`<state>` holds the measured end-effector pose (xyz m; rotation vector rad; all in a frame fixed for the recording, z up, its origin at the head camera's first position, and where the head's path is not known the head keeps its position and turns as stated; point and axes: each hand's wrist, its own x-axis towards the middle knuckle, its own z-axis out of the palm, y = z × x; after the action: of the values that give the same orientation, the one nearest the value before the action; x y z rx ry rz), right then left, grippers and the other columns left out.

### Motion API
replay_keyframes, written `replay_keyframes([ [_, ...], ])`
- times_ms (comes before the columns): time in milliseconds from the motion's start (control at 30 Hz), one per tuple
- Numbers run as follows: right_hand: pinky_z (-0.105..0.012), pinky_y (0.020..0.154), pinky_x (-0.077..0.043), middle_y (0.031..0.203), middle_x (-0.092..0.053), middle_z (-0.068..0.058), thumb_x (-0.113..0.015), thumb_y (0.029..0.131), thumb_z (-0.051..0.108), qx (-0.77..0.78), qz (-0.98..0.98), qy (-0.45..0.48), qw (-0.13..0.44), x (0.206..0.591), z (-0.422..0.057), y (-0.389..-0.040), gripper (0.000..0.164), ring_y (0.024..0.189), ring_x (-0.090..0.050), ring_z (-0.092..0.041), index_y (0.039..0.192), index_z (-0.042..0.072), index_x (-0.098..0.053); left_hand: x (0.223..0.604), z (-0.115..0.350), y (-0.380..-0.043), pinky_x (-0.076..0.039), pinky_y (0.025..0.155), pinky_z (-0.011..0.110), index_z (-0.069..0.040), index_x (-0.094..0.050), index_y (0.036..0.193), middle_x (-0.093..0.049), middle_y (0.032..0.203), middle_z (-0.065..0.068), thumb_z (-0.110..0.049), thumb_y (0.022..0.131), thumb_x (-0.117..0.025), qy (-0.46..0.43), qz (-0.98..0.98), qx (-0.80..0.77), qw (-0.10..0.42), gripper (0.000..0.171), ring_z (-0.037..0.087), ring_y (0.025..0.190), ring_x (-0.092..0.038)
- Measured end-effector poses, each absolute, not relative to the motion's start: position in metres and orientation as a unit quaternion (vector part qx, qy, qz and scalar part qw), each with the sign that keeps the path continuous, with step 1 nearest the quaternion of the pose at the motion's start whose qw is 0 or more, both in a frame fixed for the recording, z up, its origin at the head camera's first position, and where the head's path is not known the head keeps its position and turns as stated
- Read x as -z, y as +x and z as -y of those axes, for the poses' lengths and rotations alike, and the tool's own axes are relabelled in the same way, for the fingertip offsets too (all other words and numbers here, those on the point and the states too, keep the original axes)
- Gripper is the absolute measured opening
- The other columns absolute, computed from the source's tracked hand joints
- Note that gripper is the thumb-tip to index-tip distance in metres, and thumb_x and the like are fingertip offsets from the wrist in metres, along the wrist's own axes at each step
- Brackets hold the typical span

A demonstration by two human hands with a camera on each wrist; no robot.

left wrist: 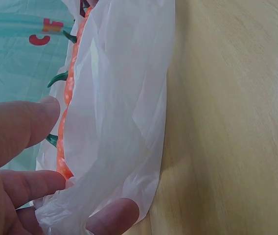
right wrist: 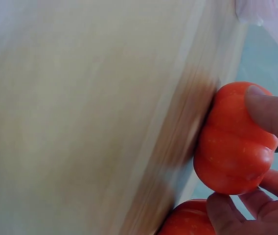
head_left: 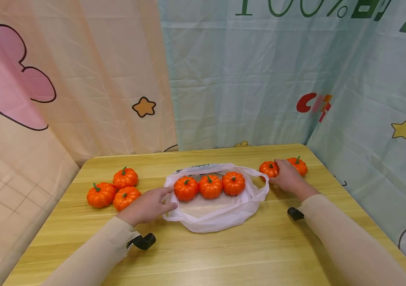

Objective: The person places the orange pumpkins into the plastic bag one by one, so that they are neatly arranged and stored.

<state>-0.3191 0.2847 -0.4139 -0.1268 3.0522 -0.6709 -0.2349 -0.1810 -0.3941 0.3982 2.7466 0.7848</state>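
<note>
A white plastic bag (head_left: pixel 213 222) lies with its mouth spread on the table, three small orange pumpkins (head_left: pixel 210 186) with green stems in a row in it. My left hand (head_left: pixel 149 206) is at the bag's left rim, fingers extended and thumb apart. In the left wrist view the bag's plastic (left wrist: pixel 119 112) passes between the fingers, one fingertip showing on its outer side. To the right of the bag, my right hand (head_left: pixel 289 176) grips another small pumpkin (right wrist: pixel 237 142), thumb on one side and fingertips on the other. A second pumpkin (head_left: pixel 298 166) sits just beyond that hand.
Three more pumpkins (head_left: pixel 101 195) stand close together on the table's left, the nearest partly behind my left hand. The wooden table (head_left: pixel 203 258) has printed curtains (head_left: pixel 224 87) behind it and at both sides. A bag handle (head_left: pixel 261 186) loops out toward my right hand.
</note>
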Motion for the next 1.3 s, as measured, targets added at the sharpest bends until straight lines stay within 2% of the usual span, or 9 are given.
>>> replay_keyframes([
  [233, -0.069, 0.118, -0.034, 0.154, -0.036, -0.041, -0.077, 0.094, 0.033, 0.209, -0.977, -0.039, 0.005, 0.412, -0.283, -0.317, 0.090, 0.138, -0.042, -0.059, 0.155, -0.015, -0.032, 0.395, 0.182, -0.235, -0.049, 0.072, 0.034, -0.013, -0.049, 0.158, -0.058, 0.153, 0.016, -0.044, 0.099, -0.072, 0.139, -0.947, -0.263, 0.125, 0.071, 0.025, 0.104, -0.059],
  [467, -0.069, 0.117, -0.037, 0.154, -0.036, -0.040, -0.076, 0.094, 0.031, 0.235, -0.971, -0.028, 0.004, 0.413, -0.284, -0.317, 0.088, 0.137, -0.044, -0.058, 0.157, -0.012, -0.032, 0.397, 0.182, -0.236, -0.050, 0.081, 0.036, -0.014, -0.049, 0.158, -0.057, 0.154, 0.016, -0.045, 0.099, -0.071, 0.143, -0.948, -0.258, 0.121, 0.071, 0.025, 0.106, -0.058],
  [667, -0.069, 0.112, -0.042, 0.154, -0.037, -0.038, -0.073, 0.095, 0.027, 0.266, -0.964, -0.025, -0.018, 0.402, -0.286, -0.318, 0.085, 0.133, -0.045, -0.055, 0.159, -0.010, -0.030, 0.398, 0.183, -0.236, -0.048, 0.061, 0.034, -0.015, -0.048, 0.159, -0.054, 0.157, 0.016, -0.044, 0.099, -0.072, 0.131, -0.943, -0.275, 0.133, 0.071, 0.024, 0.091, -0.059],
  [800, -0.069, 0.111, -0.044, 0.154, -0.039, -0.035, -0.073, 0.095, 0.031, 0.279, -0.959, -0.025, -0.035, 0.390, -0.281, -0.319, 0.086, 0.134, -0.044, -0.052, 0.160, -0.006, -0.030, 0.397, 0.183, -0.236, -0.047, 0.059, 0.033, -0.015, -0.047, 0.160, -0.054, 0.157, 0.016, -0.044, 0.099, -0.072, 0.130, -0.943, -0.277, 0.134, 0.072, 0.020, 0.081, -0.057],
  [900, -0.069, 0.111, -0.044, 0.155, -0.039, -0.034, -0.074, 0.096, 0.032, 0.282, -0.958, -0.028, -0.043, 0.380, -0.273, -0.317, 0.086, 0.135, -0.043, -0.052, 0.161, -0.004, -0.030, 0.397, 0.183, -0.236, -0.046, 0.056, 0.033, -0.016, -0.046, 0.160, -0.057, 0.151, 0.016, -0.044, 0.099, -0.072, 0.127, -0.942, -0.279, 0.138, 0.073, 0.020, 0.067, -0.051],
  [1033, -0.070, 0.112, -0.043, 0.157, -0.039, -0.033, -0.076, 0.095, 0.031, 0.277, -0.958, -0.043, -0.060, 0.368, -0.260, -0.313, 0.085, 0.137, -0.043, -0.052, 0.160, -0.004, -0.033, 0.397, 0.183, -0.236, -0.046, 0.058, 0.033, -0.016, -0.047, 0.160, -0.059, 0.149, 0.015, -0.045, 0.099, -0.072, 0.128, -0.943, -0.275, 0.137, 0.072, 0.020, 0.073, -0.055],
  [1133, -0.070, 0.111, -0.044, 0.156, -0.040, -0.033, -0.078, 0.094, 0.029, 0.280, -0.955, -0.061, -0.071, 0.360, -0.248, -0.309, 0.084, 0.137, -0.044, -0.052, 0.159, -0.004, -0.036, 0.397, 0.183, -0.237, -0.047, 0.063, 0.033, -0.015, -0.048, 0.159, -0.059, 0.151, 0.015, -0.045, 0.099, -0.072, 0.133, -0.945, -0.269, 0.131, 0.072, 0.021, 0.089, -0.058],
  [1233, -0.069, 0.110, -0.045, 0.157, -0.039, -0.031, -0.079, 0.094, 0.028, 0.287, -0.952, -0.078, -0.070, 0.354, -0.235, -0.304, 0.083, 0.137, -0.046, -0.052, 0.159, -0.001, -0.037, 0.397, 0.183, -0.237, -0.046, 0.063, 0.034, -0.015, -0.048, 0.159, -0.059, 0.150, 0.015, -0.045, 0.098, -0.072, 0.134, -0.945, -0.270, 0.129, 0.072, 0.022, 0.089, -0.058],
  [1300, -0.068, 0.110, -0.046, 0.158, -0.038, -0.030, -0.079, 0.094, 0.028, 0.290, -0.951, -0.088, -0.066, 0.351, -0.225, -0.300, 0.083, 0.136, -0.047, -0.051, 0.160, 0.001, -0.037, 0.397, 0.184, -0.237, -0.046, 0.061, 0.034, -0.015, -0.048, 0.159, -0.059, 0.150, 0.016, -0.046, 0.098, -0.072, 0.133, -0.944, -0.271, 0.130, 0.073, 0.021, 0.083, -0.057],
])
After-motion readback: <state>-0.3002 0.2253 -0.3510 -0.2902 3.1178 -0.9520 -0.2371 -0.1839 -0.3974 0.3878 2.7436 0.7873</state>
